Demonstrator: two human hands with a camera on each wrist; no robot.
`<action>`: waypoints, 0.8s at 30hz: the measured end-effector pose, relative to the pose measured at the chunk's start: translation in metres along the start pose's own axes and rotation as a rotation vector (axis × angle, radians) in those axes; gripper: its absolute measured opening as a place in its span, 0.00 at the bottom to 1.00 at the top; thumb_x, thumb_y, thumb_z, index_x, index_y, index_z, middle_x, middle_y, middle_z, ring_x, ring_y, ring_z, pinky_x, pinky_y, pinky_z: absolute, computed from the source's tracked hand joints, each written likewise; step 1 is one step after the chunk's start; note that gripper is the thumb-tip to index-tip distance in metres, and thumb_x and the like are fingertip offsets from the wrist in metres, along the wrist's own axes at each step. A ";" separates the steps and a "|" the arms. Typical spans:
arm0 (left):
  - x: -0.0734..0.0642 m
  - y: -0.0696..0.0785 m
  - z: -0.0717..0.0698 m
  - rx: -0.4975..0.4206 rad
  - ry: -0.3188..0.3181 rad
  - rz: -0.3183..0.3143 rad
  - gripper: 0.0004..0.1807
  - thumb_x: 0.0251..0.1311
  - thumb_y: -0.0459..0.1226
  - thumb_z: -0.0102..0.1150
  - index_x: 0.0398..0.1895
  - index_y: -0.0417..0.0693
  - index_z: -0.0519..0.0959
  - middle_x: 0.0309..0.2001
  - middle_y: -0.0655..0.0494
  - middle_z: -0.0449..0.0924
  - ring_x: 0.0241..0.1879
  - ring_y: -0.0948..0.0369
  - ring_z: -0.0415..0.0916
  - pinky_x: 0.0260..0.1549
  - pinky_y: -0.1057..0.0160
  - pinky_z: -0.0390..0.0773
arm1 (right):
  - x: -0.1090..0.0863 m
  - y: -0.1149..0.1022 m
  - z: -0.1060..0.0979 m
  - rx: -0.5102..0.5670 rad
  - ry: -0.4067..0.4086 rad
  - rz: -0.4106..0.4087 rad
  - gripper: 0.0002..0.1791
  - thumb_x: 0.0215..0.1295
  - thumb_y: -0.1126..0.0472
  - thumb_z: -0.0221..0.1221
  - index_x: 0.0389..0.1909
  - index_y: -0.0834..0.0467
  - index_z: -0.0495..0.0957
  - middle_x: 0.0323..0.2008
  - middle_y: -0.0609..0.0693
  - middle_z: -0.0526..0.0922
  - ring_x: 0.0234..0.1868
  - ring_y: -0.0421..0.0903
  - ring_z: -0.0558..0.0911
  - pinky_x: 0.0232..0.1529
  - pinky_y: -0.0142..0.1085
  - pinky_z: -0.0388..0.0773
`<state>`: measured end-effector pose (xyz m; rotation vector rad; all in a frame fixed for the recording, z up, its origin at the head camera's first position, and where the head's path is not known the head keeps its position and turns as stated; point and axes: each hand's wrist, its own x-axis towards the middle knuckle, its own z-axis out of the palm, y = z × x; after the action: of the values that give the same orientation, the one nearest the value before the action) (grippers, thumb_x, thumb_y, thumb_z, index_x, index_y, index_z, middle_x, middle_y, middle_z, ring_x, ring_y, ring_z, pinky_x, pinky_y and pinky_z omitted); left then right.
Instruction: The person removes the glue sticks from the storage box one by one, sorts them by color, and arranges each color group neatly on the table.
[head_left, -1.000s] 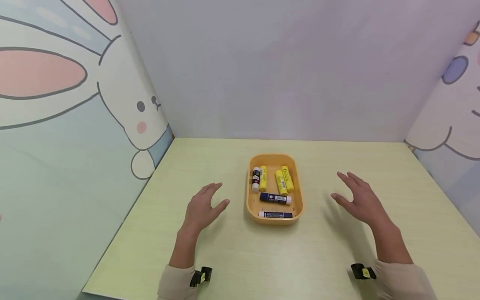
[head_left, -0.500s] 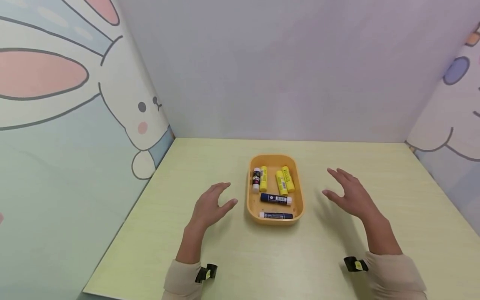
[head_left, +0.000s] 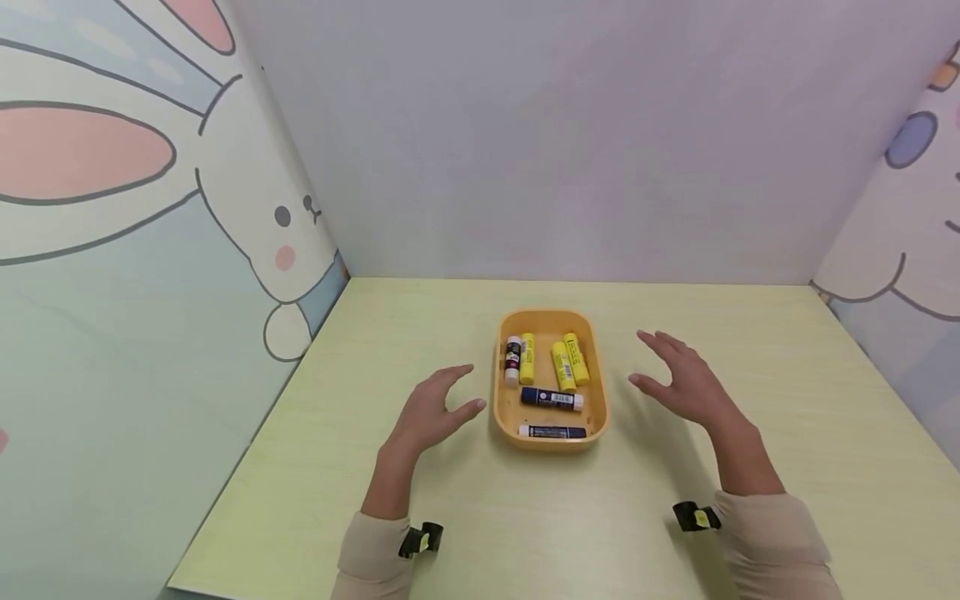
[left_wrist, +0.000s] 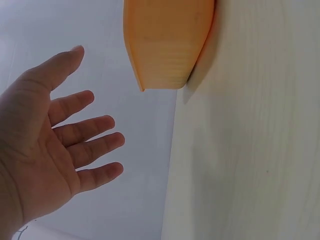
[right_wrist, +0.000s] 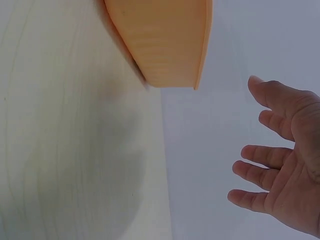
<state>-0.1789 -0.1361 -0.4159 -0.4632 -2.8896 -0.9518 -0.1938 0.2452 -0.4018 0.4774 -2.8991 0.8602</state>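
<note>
My left hand (head_left: 433,408) and right hand (head_left: 686,383) are loose-fingered, empty. At their three and nine o'clock, an orange oblong plastic tray (head_left: 551,445) holds six yellow or dark cylindrical sticks (head_left: 552,398); I judge all handling remains.

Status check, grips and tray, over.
Left grip, right grip: open, holding nothing. Orange tray between them, untouched, six tubes inside. Nothing visible blocking either side.
</note>
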 end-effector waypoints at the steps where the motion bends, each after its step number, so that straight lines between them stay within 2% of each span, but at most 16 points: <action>1: 0.001 0.000 0.000 -0.003 -0.001 -0.004 0.32 0.56 0.52 0.60 0.63 0.51 0.69 0.61 0.53 0.69 0.61 0.54 0.63 0.57 0.51 0.66 | 0.001 -0.001 0.000 0.004 -0.001 -0.002 0.40 0.62 0.50 0.60 0.69 0.62 0.55 0.64 0.72 0.54 0.62 0.72 0.54 0.54 0.68 0.53; 12: 0.007 0.001 0.006 -0.062 -0.011 0.004 0.32 0.57 0.52 0.60 0.63 0.51 0.69 0.60 0.52 0.70 0.61 0.53 0.64 0.56 0.50 0.66 | 0.014 -0.005 0.003 0.036 -0.039 0.003 0.40 0.62 0.50 0.59 0.70 0.61 0.54 0.65 0.71 0.54 0.63 0.71 0.54 0.55 0.67 0.52; 18: 0.011 0.001 0.010 -0.147 -0.068 -0.018 0.34 0.56 0.51 0.61 0.65 0.50 0.67 0.60 0.48 0.70 0.56 0.50 0.69 0.49 0.48 0.72 | 0.023 -0.005 0.010 0.092 -0.067 -0.008 0.41 0.61 0.49 0.60 0.70 0.60 0.55 0.65 0.68 0.58 0.64 0.67 0.56 0.58 0.63 0.54; 24: 0.014 0.000 0.015 -0.190 -0.107 -0.035 0.35 0.56 0.50 0.63 0.65 0.49 0.66 0.60 0.48 0.69 0.56 0.49 0.69 0.48 0.48 0.73 | 0.027 -0.008 0.012 0.131 -0.104 -0.009 0.41 0.61 0.48 0.60 0.69 0.60 0.55 0.65 0.66 0.58 0.64 0.66 0.56 0.59 0.62 0.55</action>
<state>-0.1915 -0.1233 -0.4259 -0.4913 -2.9234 -1.2518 -0.2165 0.2253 -0.4037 0.5618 -2.9435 1.0590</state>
